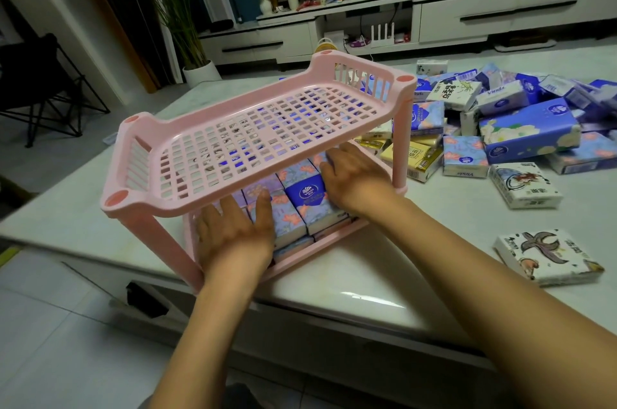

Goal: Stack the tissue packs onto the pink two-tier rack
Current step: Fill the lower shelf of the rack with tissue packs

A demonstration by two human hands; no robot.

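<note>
1. Head view, the layout: the rack stands on the near left part of the table, close to its near edge. The top tier is a bare grid. The lower tier is filled with floral packs standing tight side by side, and more of them show through the grid.
2. Head view, the hands: the left hand rests on the near-left packs of the lower tier, its thumb lying along one of them. The right hand lies flat on the packs further right. Neither grasps anything; the fingers look straight, and we judge they are pressing the row square. Some fingertips reach under the top tier, so we cannot see them all.
3. Head view, the supply: a pile of loose packs lies to the right and far, beside the rack's right legs. Two white packs lie apart from it, nearer on the right.
4. How the packs should handle: we judge them light, soft and film-wrapped, so they give when squeezed and may slip on each other. We would pinch one across its narrow width, or clamp several between flat palms.
5. The rack looks like light plastic on thin legs, so we would load the top tier gently, laying packs inside its raised rim.
</note>
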